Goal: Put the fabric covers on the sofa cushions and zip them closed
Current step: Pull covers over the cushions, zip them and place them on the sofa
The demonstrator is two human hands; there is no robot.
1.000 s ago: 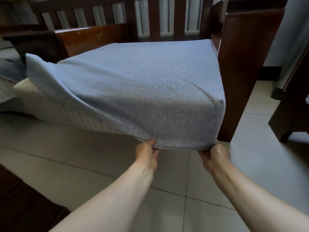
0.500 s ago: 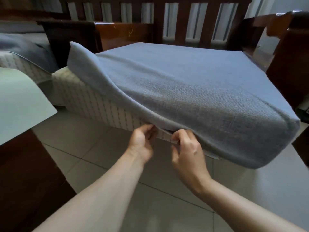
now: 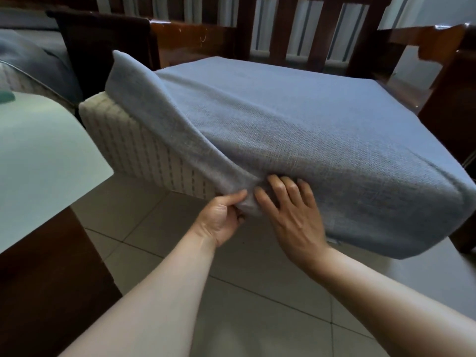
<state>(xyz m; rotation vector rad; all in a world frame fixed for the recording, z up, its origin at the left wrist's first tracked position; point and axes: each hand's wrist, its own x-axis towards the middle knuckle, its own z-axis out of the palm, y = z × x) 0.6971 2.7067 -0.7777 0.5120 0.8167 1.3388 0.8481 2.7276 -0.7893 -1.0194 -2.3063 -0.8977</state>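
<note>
A blue-grey fabric cover lies over most of a sofa cushion that sticks out over the front of the wooden sofa frame. The cushion's cream striped inner side is bare at the left, where the cover's loose flap stands up. My left hand pinches the cover's lower edge at the front side. Beside it, my right hand presses flat on the cover with straight, spread fingers. No zip shows.
A dark wooden table with a pale green top stands at the left. Another cushion with a grey cover lies at the far left. A wooden armrest rises at the right. Tiled floor lies below.
Both hands shifted left from the cushion's right front corner to the middle of its front side. The cover edge has come further down, and my right hand went from pinching to pressing flat.
</note>
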